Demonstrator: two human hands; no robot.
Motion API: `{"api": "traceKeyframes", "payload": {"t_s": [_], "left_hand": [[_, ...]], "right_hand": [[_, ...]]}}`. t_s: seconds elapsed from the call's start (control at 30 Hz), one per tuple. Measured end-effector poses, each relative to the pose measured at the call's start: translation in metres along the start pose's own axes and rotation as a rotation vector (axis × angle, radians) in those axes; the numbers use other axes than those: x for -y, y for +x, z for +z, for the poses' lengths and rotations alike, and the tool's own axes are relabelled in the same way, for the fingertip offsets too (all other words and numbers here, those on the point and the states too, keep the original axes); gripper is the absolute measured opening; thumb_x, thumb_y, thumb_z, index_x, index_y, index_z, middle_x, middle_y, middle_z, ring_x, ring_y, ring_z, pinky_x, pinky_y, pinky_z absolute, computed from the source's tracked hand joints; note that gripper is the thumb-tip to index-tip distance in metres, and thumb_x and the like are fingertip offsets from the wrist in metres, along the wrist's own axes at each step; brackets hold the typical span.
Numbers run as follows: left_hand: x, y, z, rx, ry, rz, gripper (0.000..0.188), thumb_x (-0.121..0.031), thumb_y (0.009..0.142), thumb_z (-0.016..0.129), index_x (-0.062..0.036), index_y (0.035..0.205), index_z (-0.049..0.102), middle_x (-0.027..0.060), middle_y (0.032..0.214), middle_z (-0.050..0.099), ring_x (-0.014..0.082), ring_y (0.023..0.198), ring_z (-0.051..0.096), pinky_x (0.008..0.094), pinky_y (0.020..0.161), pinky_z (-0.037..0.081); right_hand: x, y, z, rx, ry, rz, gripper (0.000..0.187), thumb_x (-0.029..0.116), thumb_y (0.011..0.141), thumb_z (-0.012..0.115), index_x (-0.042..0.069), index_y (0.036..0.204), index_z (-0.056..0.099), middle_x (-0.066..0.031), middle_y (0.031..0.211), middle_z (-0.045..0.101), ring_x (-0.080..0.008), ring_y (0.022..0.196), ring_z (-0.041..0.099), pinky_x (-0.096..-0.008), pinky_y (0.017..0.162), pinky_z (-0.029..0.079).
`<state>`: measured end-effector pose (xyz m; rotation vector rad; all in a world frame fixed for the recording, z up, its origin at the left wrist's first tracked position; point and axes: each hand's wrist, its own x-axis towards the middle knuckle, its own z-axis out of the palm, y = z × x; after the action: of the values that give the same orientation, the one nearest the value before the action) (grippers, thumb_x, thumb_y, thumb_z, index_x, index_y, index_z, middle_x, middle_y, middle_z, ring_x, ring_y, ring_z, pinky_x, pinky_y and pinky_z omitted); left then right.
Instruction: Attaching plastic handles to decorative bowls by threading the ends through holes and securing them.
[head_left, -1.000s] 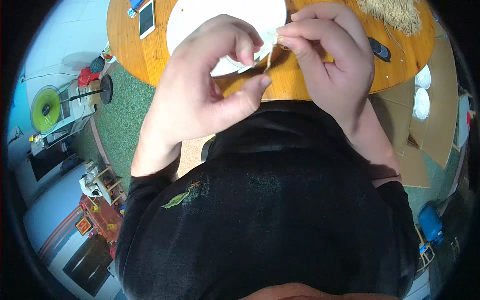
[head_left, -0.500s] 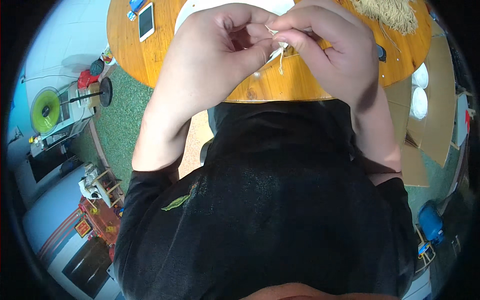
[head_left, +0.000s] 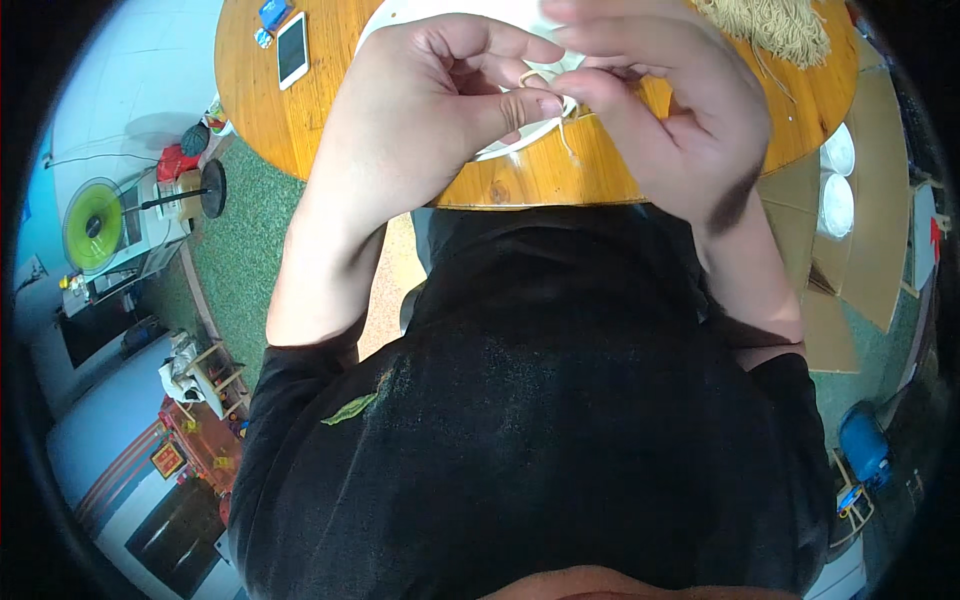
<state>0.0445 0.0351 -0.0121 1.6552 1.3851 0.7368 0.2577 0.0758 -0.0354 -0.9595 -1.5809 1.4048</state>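
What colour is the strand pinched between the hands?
Pale cream strand, like the bundle on the table; head view.

Access over the round wooden desk [head_left: 300, 120] is restricted. The left hand [head_left: 430, 110] and right hand [head_left: 660, 110] are held together above the near edge, touching at the fingertips around a thin pale strand [head_left: 565, 135], and they block the middle approach. Beneath them a white plate [head_left: 520, 145] covers the central surface. A heap of tan fibres [head_left: 770, 25] occupies the far right. A phone [head_left: 292, 47] and small blue packet [head_left: 272, 12] lie at the far left. Bare wood shows between phone and plate, and along the near left rim. Right of the desk, flat cardboard [head_left: 870, 250] carries white bowls [head_left: 836, 180].
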Motion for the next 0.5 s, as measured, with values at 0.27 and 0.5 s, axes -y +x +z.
{"api": "traceKeyframes", "payload": {"t_s": [0.27, 0.5], "left_hand": [[0.008, 0.001, -0.006, -0.014, -0.117, 0.06, 0.022, -0.011, 0.103, 0.071, -0.0011, 0.122, 0.076, 0.004, 0.098, 0.08, 0.0065, 0.076, 0.067, 0.0193, 0.063, 0.046], [0.008, -0.001, -0.005, -0.018, -0.09, 0.062, 0.024, -0.007, 0.102, 0.071, -0.0003, 0.125, 0.075, 0.007, 0.1, 0.08, 0.0086, 0.08, 0.069, 0.0211, 0.07, 0.053]], "right_hand": [[-0.063, -0.014, 0.002, -0.091, -0.519, -0.958, 0.019, 0.008, 0.083, 0.087, 0.011, 0.101, 0.083, -0.0049, 0.106, 0.069, -0.0172, 0.092, 0.071, -0.0263, 0.075, 0.059], [-0.056, 0.001, -0.004, 0.011, -0.604, -1.137, 0.013, 0.011, 0.085, 0.084, 0.007, 0.097, 0.082, -0.0043, 0.097, 0.074, -0.0205, 0.086, 0.073, -0.027, 0.071, 0.06]]}}
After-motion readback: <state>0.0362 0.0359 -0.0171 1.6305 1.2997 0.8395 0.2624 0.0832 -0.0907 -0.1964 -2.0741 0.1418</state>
